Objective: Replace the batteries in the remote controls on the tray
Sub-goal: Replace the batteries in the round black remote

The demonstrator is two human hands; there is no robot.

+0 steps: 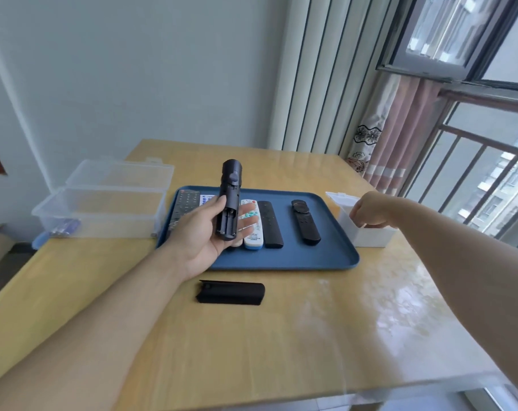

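One remote open and emptied, several more waiting on the tray

At far left a clear bin (100,212) near the surface (326,336) edge holds what look like batteries; the left hand (198,232) grips an open black remote (228,209), compartment apparently empty, above the blue tray (281,259), its cover (231,293) lying loose on bare surface in front. Five remotes lie on the tray, seemingly closed. The right hand (370,212), fingers curled into a white box (367,237) just beside the tray near the right edge; whether they pinch anything I cannot tell.
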